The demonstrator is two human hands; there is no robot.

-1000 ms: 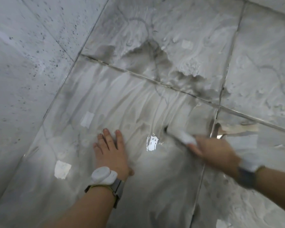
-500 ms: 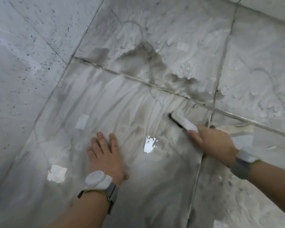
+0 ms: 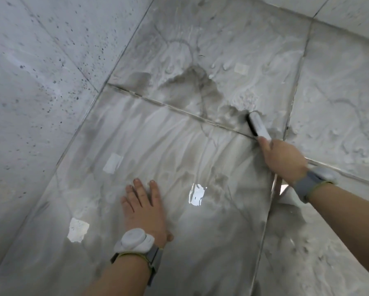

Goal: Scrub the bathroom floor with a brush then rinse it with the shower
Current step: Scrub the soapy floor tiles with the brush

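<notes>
On soapy floor (image 3: 179, 146), right hand (image 3: 282, 159) gripping brush (image 3: 259, 126)

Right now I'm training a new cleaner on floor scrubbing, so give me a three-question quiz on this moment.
1. True or false: the left hand lies flat on the wet floor tile, holding nothing.
2. Which hand grips the brush? A) left B) right C) both
3. Fill in: the brush head sits at the grout ____ between two tiles, beside soapy foam.

Key: 1 true; 2 B, the right hand; 3 line.
</notes>
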